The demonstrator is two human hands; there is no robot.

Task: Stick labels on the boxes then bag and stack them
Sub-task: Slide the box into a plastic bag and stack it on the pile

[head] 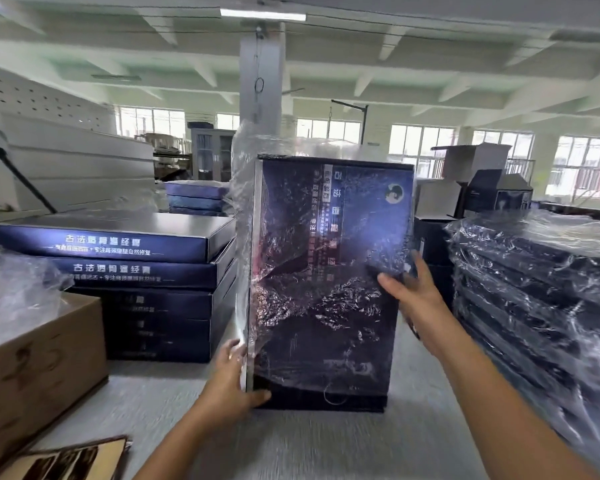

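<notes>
A flat dark blue box [329, 278] stands upright on its short edge on the grey table [326, 445], inside a clear crinkled plastic bag [246, 174] that rises past its top. My left hand [231, 379] grips the box's lower left edge, thumb on the front face. My right hand [411, 289] holds the right edge, fingers partly behind the box and blurred. A stack of several unbagged blue boxes [146, 271] lies to the left. A stack of bagged boxes [541, 299] lies to the right.
A brown cardboard carton [39, 362] holding clear bags sits at the left. A brown sheet [73, 459] lies at the front left. More blue boxes [194, 199] and opened cartons [475, 192] stand behind. A pillar [262, 81] rises beyond the table.
</notes>
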